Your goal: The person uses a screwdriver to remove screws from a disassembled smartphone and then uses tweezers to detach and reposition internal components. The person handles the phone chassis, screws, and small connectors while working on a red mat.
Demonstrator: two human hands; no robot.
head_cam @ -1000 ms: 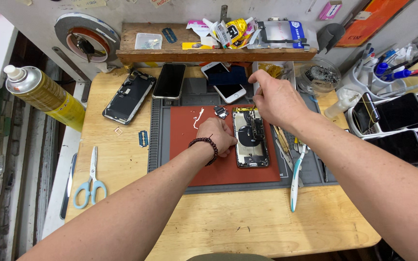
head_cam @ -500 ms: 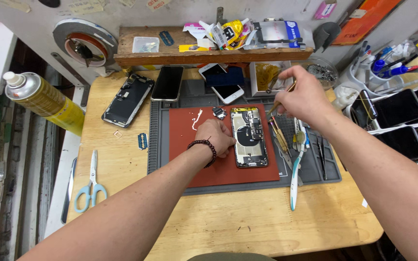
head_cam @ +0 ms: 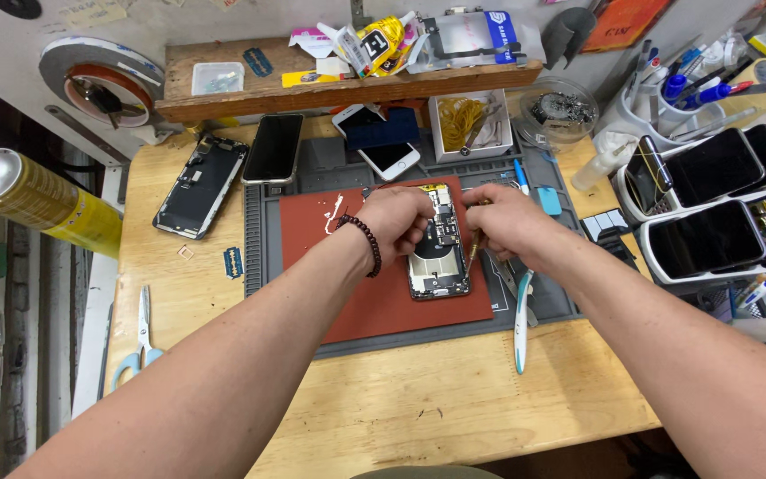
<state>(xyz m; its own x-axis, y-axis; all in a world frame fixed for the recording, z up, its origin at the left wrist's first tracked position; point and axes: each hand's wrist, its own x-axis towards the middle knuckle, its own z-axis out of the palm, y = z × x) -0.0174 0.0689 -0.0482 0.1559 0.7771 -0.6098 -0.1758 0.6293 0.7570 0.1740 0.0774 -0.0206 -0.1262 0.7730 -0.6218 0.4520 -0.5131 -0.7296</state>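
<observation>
An opened phone [head_cam: 439,257] lies face down on a red mat [head_cam: 374,293], its insides showing. My left hand [head_cam: 396,220] rests on the phone's upper left edge and pins it down; a dark bead bracelet is on that wrist. My right hand [head_cam: 500,222] holds a small brass-handled screwdriver [head_cam: 473,251] upright at the phone's right edge, the tip pointing down beside the frame. The two hands nearly touch over the phone's top.
A grey work mat [head_cam: 543,306] lies under the red one. A white and teal tool [head_cam: 521,321] lies at its right, scissors [head_cam: 142,339] at left. Loose phones and screens sit behind and in trays at right; a yellow spray can [head_cam: 37,204] stands left.
My right hand came back from the tools at the right of the mat to the phone, now gripping a screwdriver. My left hand stayed on the phone.
</observation>
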